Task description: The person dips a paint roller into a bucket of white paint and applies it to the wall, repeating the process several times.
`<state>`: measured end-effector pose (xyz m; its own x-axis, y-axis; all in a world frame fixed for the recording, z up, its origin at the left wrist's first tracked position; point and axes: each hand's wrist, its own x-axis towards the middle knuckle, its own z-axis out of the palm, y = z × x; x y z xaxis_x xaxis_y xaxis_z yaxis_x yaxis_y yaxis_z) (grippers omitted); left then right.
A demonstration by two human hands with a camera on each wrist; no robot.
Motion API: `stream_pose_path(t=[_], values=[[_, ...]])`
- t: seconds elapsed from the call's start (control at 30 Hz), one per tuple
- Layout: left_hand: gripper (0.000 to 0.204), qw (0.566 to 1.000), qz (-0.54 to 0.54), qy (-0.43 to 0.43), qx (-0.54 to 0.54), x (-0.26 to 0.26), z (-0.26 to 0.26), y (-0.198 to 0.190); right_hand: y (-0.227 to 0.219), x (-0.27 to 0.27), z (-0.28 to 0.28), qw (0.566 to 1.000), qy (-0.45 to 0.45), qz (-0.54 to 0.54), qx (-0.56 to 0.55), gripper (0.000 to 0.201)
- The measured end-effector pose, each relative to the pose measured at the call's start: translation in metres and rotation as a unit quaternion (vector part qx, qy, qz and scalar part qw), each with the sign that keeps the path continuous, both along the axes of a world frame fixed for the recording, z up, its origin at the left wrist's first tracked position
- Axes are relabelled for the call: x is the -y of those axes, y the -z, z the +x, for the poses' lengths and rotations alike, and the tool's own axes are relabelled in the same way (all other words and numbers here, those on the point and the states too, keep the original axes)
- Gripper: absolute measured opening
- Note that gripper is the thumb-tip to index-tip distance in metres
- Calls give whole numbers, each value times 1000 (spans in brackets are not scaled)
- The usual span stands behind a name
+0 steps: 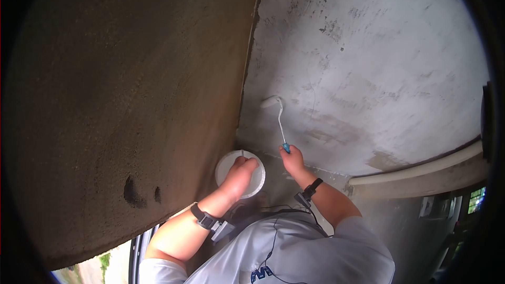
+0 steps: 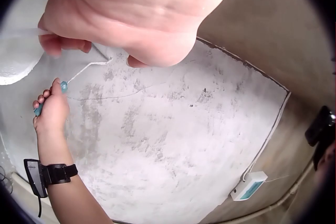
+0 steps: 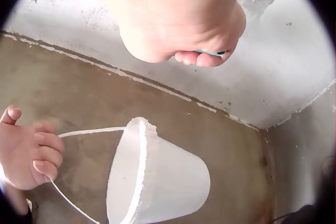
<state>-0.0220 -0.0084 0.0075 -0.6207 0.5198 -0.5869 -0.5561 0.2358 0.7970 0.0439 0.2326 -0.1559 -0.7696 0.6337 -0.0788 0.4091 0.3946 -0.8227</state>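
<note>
My left hand (image 1: 239, 176) grips the thin bail handle (image 3: 92, 131) of a white plastic bucket (image 3: 181, 182), which hangs below it. In the right wrist view the fingers curl round that bail, and the bucket's rim is crusted with white. My right hand (image 1: 292, 160) holds a paint roller by its blue handle (image 1: 285, 148), with the thumb along the grip. A bent wire frame (image 1: 281, 121) runs up from there to the white roller sleeve (image 1: 270, 102), which lies against the pale wall (image 1: 368, 63), close to the corner. The left hand hides part of the bucket's inside.
A bare brown wall (image 1: 131, 100) meets the patchy white wall at a corner on the left. A pale rounded ledge (image 1: 421, 168) curves along the right. In the left wrist view a small white box (image 2: 249, 186) with a cable hangs on the wall.
</note>
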Motion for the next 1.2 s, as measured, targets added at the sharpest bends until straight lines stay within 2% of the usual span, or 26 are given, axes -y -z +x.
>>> stream_pose_path(t=[0.07,0.1,0.13,0.2,0.27,0.37,0.43,0.5,0.57,0.67,0.73,0.77,0.83,0.87,0.93,1.1,1.2], values=[[39,999,0,-19,37,0,1,-5,12,3,1,1000,4,6,-21,31],[39,999,-1,-20,37,0,1,-4,11,7,0,991,52,-125,10,29],[39,999,-8,-23,46,-1,0,-2,11,10,-3,962,99,-253,40,28],[38,998,-21,-22,55,-3,1,1,28,11,-10,957,109,-267,37,27],[19,992,-17,-90,85,-7,2,0,45,16,-11,949,126,-285,37,26],[18,988,-19,-97,117,-6,-1,8,70,19,-23,949,116,-290,52,25],[18,987,-30,-106,121,-7,-2,5,99,16,-27,983,85,-165,12,25],[18,984,-40,-117,126,-6,-3,6,103,12,-35,987,71,-142,-4,25],[19,984,-33,-113,135,-5,-1,10,84,11,-50,991,57,-117,-20,26],[18,983,-38,-117,137,-7,-1,3,21,16,-82,989,16,-134,-63,28],[18,983,-42,-116,136,-7,-1,4,0,21,-96,981,-1,-175,-83,29],[17,983,-47,-116,135,-7,-1,4,-4,20,-93,981,2,-175,-85,29],[17,985,-40,-106,132,-5,-2,3,-7,12,-82,991,7,-133,0,24],[17,985,-32,-103,133,-5,-3,4,-4,6,-77,992,2,-129,-1,24],[18,986,-31,-101,131,-4,-2,-1,18,-7,-52,996,28,-75,37,26],[22,989,-42,-99,104,-6,0,1,47,-33,3,990,49,-45,125,30],[23,991,-40,-89,90,-7,1,7,34,-34,8,995,32,-9,97,30]])
